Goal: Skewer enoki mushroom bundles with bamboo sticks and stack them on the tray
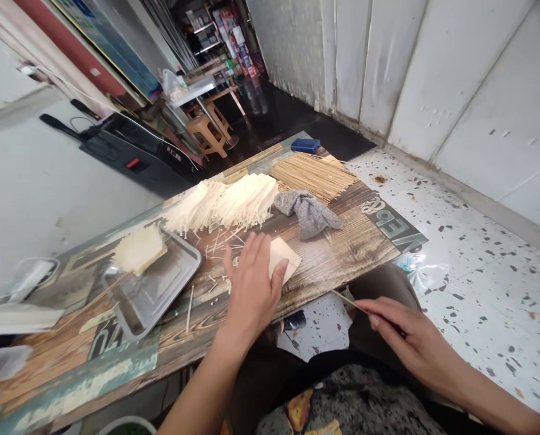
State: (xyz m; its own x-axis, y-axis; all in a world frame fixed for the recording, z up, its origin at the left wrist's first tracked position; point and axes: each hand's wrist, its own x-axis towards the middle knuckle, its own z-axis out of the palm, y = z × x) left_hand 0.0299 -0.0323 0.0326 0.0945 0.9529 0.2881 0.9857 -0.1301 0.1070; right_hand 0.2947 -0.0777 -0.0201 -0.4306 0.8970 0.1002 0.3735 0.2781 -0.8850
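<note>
My left hand (254, 284) lies with its fingers stretched out over a pale, flat sheet (286, 258), perhaps tofu skin, near the table's front edge. Part of the sheet is hidden beneath the palm. Off the table's edge, my right hand (399, 338) pinches a thin bamboo skewer (348, 298) between thumb and fingers, its tip pointing toward the sheet. Beyond my left hand is a long heap of enoki mushrooms (247, 199), with loose stems scattered in front. A grey cloth (310, 214) lies crumpled right of the heap.
A metal tray (161, 296) on the left carries a stack of pale sheets (138, 249). Many bamboo skewers (315, 175) are spread at the far right of the wooden table (337, 266), by a blue box (305, 145). A black speaker (133, 151) stands behind the table.
</note>
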